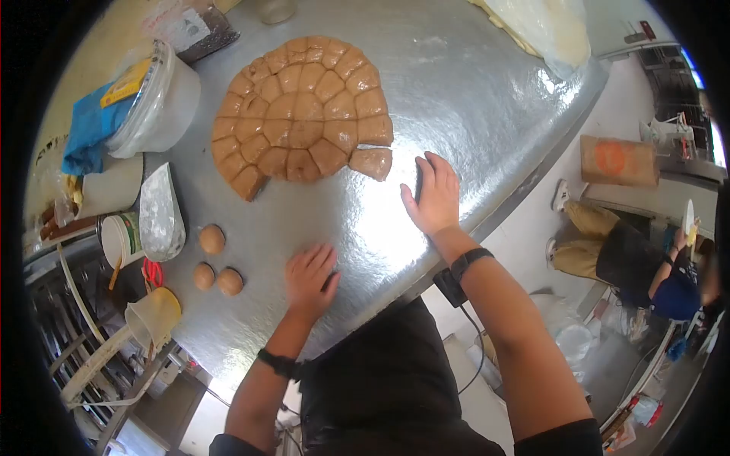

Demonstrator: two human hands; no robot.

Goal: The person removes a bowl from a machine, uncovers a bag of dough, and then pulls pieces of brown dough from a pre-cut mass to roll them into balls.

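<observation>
A large round slab of brown dough point(308, 106), scored into many pieces, lies on the metal table. At its lower right edge one piece point(371, 163) is partly separated. My right hand point(437, 197) is palm down just right of that piece, thumb and fingers apart. Below the slab, my left hand point(310, 280) rests palm down near the table's front edge, its thumb apart from the fingers. Whatever may be under either palm is hidden. Left of my left hand sit three small dough balls point(212, 239), close together.
A metal scoop point(161, 216), a white tub point(171, 99), a blue cloth point(93, 129) and red-handled scissors point(153, 272) are along the left side. Plastic-covered dough point(544, 30) lies at the upper right. Beyond the table's right edge, another person point(631, 262) holds something.
</observation>
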